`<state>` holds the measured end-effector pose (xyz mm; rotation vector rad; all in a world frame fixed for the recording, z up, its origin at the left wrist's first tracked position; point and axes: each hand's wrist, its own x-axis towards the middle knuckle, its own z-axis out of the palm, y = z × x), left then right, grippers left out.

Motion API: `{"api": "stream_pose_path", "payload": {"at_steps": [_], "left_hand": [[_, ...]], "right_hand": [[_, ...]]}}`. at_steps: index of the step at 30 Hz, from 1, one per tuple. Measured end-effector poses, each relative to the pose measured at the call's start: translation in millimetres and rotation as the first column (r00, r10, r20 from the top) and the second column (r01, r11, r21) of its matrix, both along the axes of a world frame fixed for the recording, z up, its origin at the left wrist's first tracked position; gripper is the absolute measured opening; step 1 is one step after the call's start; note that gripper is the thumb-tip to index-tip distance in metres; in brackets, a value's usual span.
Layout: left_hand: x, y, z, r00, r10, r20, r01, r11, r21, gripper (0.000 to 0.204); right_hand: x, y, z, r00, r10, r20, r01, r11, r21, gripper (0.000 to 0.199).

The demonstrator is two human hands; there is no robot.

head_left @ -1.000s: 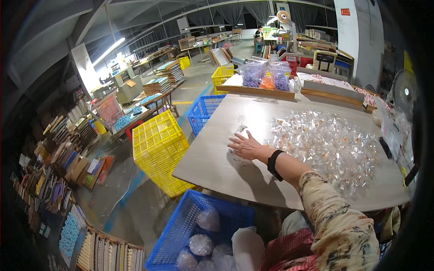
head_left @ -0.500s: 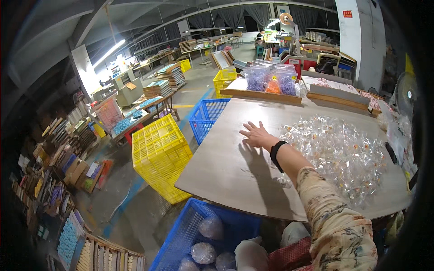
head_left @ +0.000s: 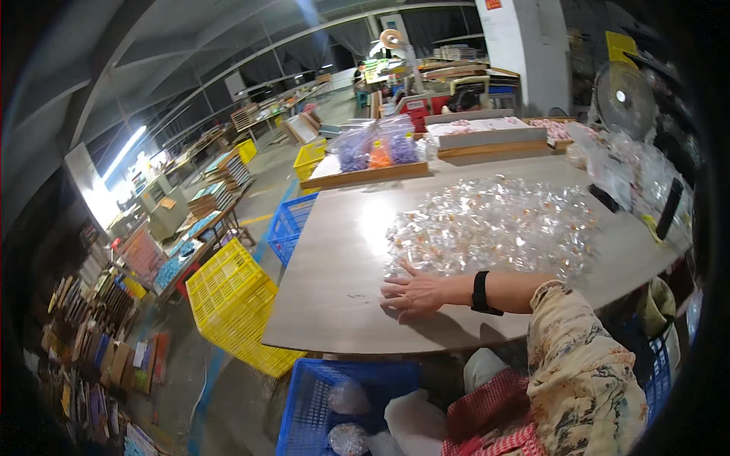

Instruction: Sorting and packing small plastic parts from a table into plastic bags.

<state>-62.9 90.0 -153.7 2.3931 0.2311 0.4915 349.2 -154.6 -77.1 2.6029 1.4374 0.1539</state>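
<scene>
Crinkly clear plastic packets (head_left: 502,224), glossy loose heap; right hand (head_left: 417,294) palm-down by near edge, fingers splayed, smooth grained tabletop (head_left: 327,281) below.

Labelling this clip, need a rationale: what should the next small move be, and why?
Probably sweep the right hand gently inward against the pile of clear packets: the hand is open, seemingly holding nothing, on or just above the table, right by the pile's near left edge.

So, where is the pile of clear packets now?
The pile lies on the table, right of centre in the head view, just beyond the right hand.
</scene>
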Motion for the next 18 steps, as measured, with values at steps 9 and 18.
{"api": "stream_pose_path", "payload": {"at_steps": [9, 18], "left_hand": [[32, -37, 57, 0.888, -0.457, 0.054, 0.451, 0.887, 0.093, 0.012], [6, -76, 88, 0.811, -0.582, 0.066, 0.577, 0.813, 0.073, 0.02]], "right_hand": [[-127, -22, 80, 0.921, 0.11, -0.375, 0.083, 0.882, 0.463, 0.054], [-329, -29, 34, 0.726, 0.385, -0.569, -0.159, 0.9, 0.405, 0.04]]}}
